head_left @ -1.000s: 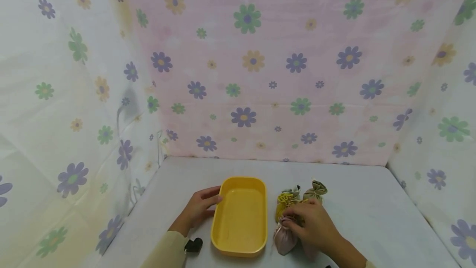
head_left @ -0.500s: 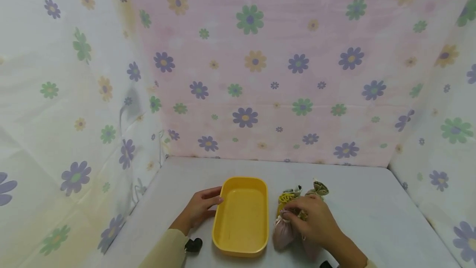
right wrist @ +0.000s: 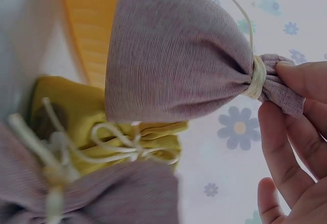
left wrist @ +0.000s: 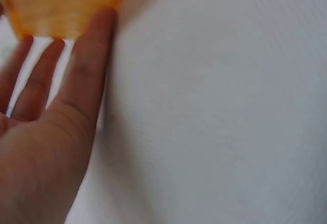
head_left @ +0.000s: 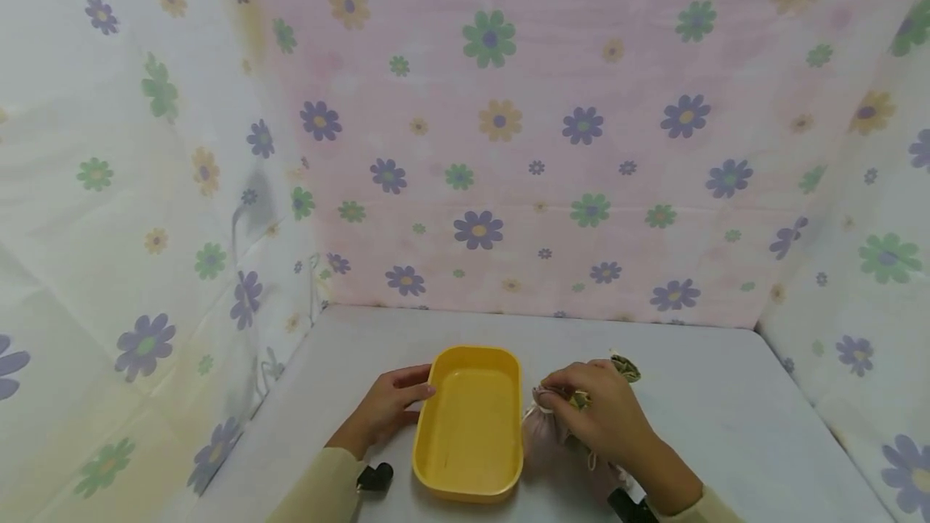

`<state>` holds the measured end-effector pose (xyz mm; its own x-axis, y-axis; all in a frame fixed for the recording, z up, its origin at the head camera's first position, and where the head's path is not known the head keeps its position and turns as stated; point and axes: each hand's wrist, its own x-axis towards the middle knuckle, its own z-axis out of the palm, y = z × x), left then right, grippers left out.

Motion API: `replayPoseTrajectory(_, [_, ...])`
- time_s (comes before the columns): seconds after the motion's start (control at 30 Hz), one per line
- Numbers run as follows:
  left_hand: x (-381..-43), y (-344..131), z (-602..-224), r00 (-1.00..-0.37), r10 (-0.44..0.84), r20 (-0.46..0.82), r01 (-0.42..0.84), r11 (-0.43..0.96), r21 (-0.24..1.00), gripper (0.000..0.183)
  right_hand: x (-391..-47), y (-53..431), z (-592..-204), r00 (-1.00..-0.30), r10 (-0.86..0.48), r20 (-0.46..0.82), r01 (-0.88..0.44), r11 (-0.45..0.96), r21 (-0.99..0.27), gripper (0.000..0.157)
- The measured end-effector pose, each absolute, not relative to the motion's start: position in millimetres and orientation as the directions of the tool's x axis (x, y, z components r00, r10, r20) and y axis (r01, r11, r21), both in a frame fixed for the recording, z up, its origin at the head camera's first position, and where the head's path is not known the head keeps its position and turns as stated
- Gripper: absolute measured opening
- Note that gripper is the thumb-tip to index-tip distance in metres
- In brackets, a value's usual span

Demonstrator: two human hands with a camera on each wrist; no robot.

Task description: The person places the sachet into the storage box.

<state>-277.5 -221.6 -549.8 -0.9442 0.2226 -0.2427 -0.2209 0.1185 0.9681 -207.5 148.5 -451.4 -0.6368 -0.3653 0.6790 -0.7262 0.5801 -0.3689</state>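
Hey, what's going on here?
A person is handling small cloth pouches beside a tray. Their right hand pinches a mauve pouch by its gathered top, holding it up next to the yellow tray, not in it. Their left hand rests against the tray's other side. More pouches, including a mustard one and another mauve one, are close by the held pouch.

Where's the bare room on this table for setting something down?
Bare tabletop lies between the yellow tray and back curtain, and from the right hand across to the right-side curtain. The tray's floor is bare too. It's crowded just right of the tray, where that hand pinches a mauve bag near other bags.
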Motion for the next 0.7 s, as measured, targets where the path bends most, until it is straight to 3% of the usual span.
replayPoseTrajectory(0.17, [-273.0, -215.7, -539.3, -0.956, 0.193, -0.221, -0.173, 0.238, 0.956, 0.058, -215.6, 141.0, -442.7, -0.644, -0.368, 0.671, -0.72, 0.588, -0.369, 0.014])
replayPoseTrajectory(0.7, [-266.8, -206.4, -532.5, -0.971, 0.157, -0.182, -0.139, 0.253, 0.957, 0.056, -247.9, 105.3, -441.0, -0.644, -0.352, 0.679, -0.727, 0.558, -0.4, 0.01])
